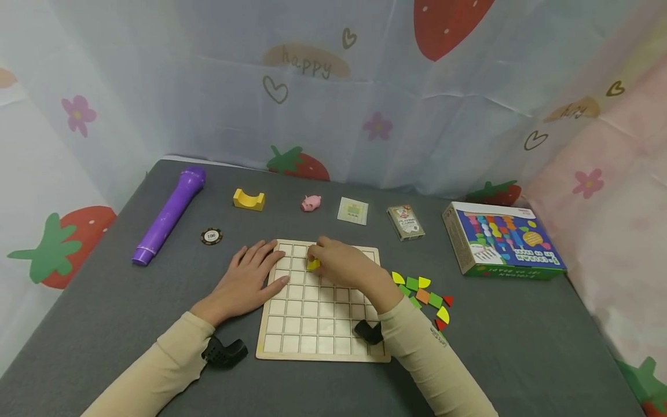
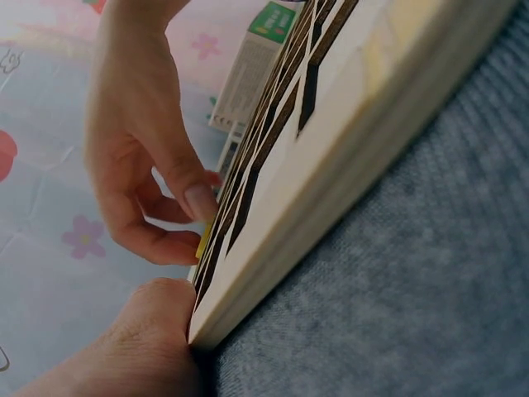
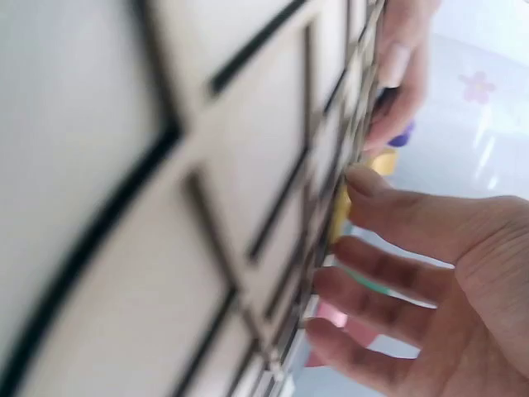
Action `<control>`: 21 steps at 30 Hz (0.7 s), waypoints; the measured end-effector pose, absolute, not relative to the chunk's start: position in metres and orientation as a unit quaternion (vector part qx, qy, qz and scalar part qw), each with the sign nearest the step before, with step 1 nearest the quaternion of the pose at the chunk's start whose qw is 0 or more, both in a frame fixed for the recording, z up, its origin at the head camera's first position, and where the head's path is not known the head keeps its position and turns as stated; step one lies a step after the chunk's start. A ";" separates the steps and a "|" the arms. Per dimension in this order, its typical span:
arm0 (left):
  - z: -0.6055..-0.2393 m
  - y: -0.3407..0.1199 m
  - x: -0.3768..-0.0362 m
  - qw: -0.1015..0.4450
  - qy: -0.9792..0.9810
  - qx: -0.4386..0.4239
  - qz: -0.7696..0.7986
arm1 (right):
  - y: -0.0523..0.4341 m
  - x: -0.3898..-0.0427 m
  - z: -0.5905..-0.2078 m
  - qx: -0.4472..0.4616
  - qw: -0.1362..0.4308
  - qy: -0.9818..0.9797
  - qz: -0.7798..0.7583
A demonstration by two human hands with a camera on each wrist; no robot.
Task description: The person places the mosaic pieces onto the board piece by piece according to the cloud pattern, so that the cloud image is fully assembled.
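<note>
On the pale wooden grid board (image 1: 323, 318), the right hand (image 1: 341, 263) pinches a small yellow wooden piece (image 1: 313, 264) over a cell near the board's eleven o'clock corner. The left hand (image 1: 247, 281) lies flat, fingers straight, on the board's nine o'clock edge. Loose coloured pieces (image 1: 424, 295) sit at three o'clock; farther off, a purple plastic microphone (image 1: 169, 214) at ten o'clock

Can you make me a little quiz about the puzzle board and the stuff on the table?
1. True or false: the right hand pinches a yellow piece over the grid board.
2. Which lies flat on the board's left edge: A) the left hand, B) the purple tube?
3. What colour is the little pig?

Key: 1 true; 2 A; 3 pink.
</note>
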State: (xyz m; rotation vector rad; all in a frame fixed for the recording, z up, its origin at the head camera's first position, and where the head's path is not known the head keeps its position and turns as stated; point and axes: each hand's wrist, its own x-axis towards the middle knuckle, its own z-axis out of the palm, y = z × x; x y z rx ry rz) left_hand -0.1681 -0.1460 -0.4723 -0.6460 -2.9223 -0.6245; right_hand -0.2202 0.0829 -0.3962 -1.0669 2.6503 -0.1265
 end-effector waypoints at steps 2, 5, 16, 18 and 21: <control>-0.471 -0.145 -0.168 0.045 -0.954 -0.212 -0.207 | 0.086 -0.218 -0.391 -0.364 0.154 0.917 -0.053; -0.470 -0.145 -0.168 0.048 -0.953 -0.214 -0.211 | 0.097 -0.213 -0.378 -0.353 0.167 0.918 -0.070; -0.474 -0.144 -0.169 0.017 -0.952 -0.211 -0.220 | 0.177 -0.198 -0.358 -0.275 0.191 0.938 -0.090; -0.475 -0.145 -0.169 0.011 -0.954 -0.209 -0.217 | 0.195 -0.196 -0.360 -0.255 0.203 0.940 -0.098; -0.475 -0.146 -0.170 0.010 -0.955 -0.210 -0.211 | 0.219 -0.193 -0.364 -0.229 0.217 0.942 -0.110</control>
